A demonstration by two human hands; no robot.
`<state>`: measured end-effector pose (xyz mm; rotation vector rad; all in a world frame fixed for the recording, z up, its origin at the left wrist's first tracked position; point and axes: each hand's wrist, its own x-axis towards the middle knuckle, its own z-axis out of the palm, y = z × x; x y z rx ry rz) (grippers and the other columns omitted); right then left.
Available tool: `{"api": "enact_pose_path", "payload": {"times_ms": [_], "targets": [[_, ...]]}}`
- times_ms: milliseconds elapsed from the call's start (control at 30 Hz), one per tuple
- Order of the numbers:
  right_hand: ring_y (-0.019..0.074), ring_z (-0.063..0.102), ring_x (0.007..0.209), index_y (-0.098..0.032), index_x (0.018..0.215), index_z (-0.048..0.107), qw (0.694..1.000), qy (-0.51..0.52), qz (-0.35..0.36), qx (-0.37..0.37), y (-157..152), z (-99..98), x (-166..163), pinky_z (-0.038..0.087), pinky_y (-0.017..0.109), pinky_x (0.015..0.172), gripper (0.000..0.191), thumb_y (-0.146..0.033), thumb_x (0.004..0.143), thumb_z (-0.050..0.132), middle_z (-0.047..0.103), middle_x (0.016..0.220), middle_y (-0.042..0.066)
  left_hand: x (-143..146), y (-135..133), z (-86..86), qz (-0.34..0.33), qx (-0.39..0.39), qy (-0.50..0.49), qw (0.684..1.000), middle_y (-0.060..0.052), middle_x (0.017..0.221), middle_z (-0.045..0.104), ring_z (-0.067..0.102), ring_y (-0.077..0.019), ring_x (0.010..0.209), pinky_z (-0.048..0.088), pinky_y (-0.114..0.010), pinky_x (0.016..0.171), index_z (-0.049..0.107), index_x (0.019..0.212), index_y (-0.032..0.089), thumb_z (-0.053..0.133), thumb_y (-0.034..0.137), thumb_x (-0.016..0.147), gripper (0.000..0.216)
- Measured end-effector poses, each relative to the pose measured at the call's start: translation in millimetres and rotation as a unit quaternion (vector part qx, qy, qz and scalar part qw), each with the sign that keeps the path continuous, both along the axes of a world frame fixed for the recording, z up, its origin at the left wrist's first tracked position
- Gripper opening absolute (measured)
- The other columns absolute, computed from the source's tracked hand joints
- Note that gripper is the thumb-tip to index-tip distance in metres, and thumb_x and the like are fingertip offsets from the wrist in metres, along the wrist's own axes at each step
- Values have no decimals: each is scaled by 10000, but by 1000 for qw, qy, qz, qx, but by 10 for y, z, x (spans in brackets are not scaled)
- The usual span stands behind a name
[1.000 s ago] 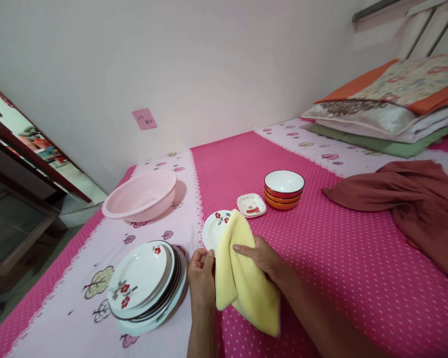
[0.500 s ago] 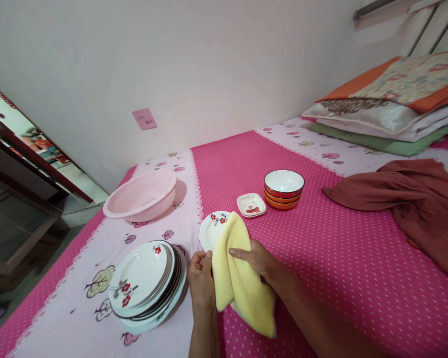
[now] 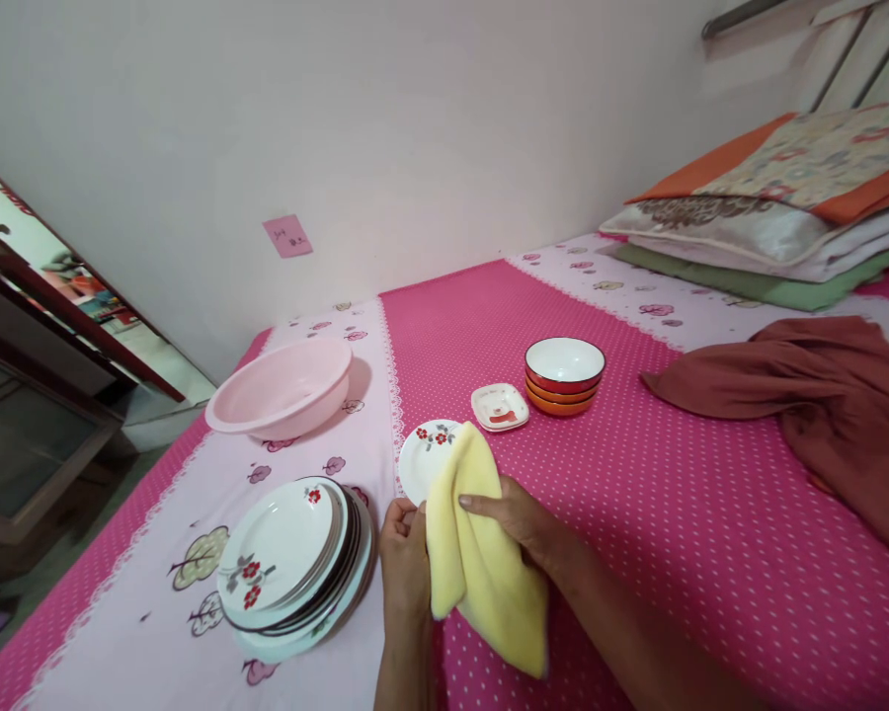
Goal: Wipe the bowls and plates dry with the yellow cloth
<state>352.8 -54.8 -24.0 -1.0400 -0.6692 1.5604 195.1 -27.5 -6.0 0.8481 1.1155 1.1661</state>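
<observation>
I watch through the head camera as the left hand [image 3: 404,558] grasps the near edge of a plate [image 3: 422,466], its thumb on top and its fingers curled. The right hand [image 3: 523,521] clasps a yellow cloth [image 3: 485,568], thumb pressed on the folds; I cannot see its other fingers. The plate sits between the two hands, above the bedspread [image 3: 696,513], its right part under the cloth. For writing, I find a pink note [image 3: 287,237] on the wall [image 3: 444,128] with dark handwriting, too small for me to make out surely. The square dishes [image 3: 499,407] carry tiny lettering along the far rim, also unreadable to me. Bowls [image 3: 563,390] stand stacked just beside them. Left of the left hand I see a plate stack [image 3: 282,548], with a pink basin [image 3: 322,407] beyond it.
</observation>
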Motion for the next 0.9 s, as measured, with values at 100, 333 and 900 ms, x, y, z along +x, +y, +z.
{"api": "enact_pose_path", "payload": {"times_ms": [100,333,900], "targets": [[312,777,841,-210,1039,747,1000,-22,-15,-8,-2,30,34,628,450,802,454,-440,668,873,830,968,94,35,-18,45,-26,-10,-16,999,55,599,655,547,-115,488,437,-237,516,559,786,223,892,408,575,436],[317,784,923,-197,1121,748,999,-11,32,23,-75,181,116,624,439,852,526,-382,650,892,816,1121,111,-57,45,-44,26,1,-32,999,41,698,705,642,-143,576,490,-250,591,611,881,215,905,457,636,453],[332,728,1142,-202,1260,698,978,-45,166,117,-58,106,215,585,462,1012,657,-418,685,932,776,1231,103,-71,45,-76,41,-21,-62,997,11,700,742,667,-168,579,512,-274,604,644,877,205,939,478,576,503]]}}
